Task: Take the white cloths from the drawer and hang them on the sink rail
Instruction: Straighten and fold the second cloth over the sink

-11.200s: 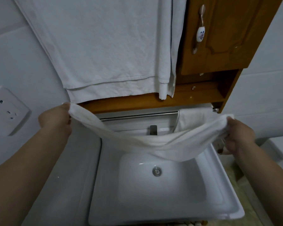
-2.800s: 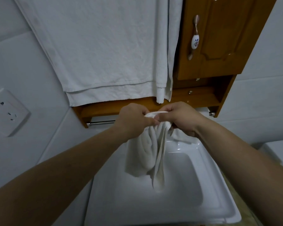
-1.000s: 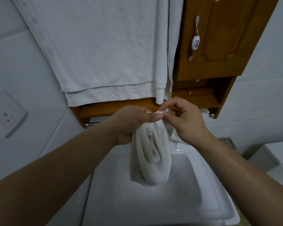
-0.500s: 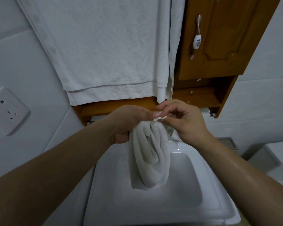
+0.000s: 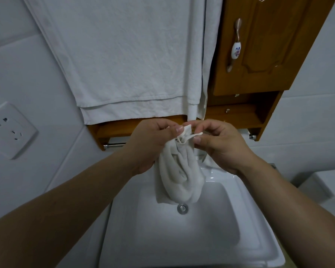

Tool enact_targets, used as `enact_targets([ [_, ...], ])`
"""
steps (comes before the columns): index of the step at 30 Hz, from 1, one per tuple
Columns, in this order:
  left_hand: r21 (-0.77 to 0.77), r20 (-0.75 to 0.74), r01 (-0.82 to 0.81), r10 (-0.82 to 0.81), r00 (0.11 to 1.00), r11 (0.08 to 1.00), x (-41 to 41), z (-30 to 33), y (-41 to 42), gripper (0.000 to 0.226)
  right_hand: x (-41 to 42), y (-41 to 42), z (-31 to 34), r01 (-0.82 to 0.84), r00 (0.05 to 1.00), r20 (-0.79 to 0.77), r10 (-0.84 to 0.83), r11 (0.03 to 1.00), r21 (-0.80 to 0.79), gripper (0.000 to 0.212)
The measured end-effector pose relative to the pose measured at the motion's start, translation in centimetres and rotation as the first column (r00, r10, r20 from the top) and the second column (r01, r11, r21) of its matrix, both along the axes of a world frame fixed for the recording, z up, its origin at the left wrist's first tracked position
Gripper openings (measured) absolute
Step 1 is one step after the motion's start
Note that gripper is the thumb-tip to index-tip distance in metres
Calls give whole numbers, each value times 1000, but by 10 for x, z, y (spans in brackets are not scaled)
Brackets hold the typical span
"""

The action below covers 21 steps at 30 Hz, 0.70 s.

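Note:
A small white cloth (image 5: 179,176) hangs bunched in a loop over the white sink (image 5: 246,225). My left hand (image 5: 153,144) grips its gathered top from the left. My right hand (image 5: 219,146) pinches a thin loop or corner at the cloth's top between thumb and fingers. The metal sink rail (image 5: 115,145) runs under the wooden shelf behind my hands; only its left end and the right bracket (image 5: 252,136) show. The drawer is not in view.
A large white towel (image 5: 132,60) hangs above the wooden shelf (image 5: 124,126). A wooden cabinet door (image 5: 263,45) with a porcelain handle is at upper right. A wall socket (image 5: 10,130) sits on the left tiles. The sink drain (image 5: 182,208) lies below the cloth.
Earlier the cloth was stretched wide between both hands; now it is gathered into a hanging bundle. Over the last second my right fingers have shifted to pinch a small loop at its top.

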<state>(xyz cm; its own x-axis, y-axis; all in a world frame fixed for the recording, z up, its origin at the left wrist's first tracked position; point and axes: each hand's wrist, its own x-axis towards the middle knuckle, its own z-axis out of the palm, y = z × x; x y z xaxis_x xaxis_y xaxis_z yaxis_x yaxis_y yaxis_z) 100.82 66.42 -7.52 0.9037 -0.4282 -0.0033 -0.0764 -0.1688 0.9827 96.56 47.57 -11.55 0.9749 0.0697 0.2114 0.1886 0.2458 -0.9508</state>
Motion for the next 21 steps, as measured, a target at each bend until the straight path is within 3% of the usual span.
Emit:
enact_targets([
  [8,-34,2,14,-14,1000,999,-2,-2,-1,13,4,10,8,106,994,6,-106,988,-109,17],
  [12,-35,-10,3,-3,1000,999,-2,-3,0,13,2,10,12,43,997,-69,-45,999,-19,42],
  [14,-22,8,-27,27,1000,999,0,-5,3,13,1,8,16,65,990,-118,-73,995,-75,42],
  [16,30,73,-101,99,992,994,7,-9,10,9,3,3,19,163,970,-148,-194,966,-201,25],
  [18,50,95,-238,233,968,970,16,-12,19,8,6,-12,21,277,925,-200,-324,933,-231,14],
  [21,-80,-31,-487,486,873,870,34,-20,46,10,9,-50,17,466,792,-333,-512,859,-212,16],
])
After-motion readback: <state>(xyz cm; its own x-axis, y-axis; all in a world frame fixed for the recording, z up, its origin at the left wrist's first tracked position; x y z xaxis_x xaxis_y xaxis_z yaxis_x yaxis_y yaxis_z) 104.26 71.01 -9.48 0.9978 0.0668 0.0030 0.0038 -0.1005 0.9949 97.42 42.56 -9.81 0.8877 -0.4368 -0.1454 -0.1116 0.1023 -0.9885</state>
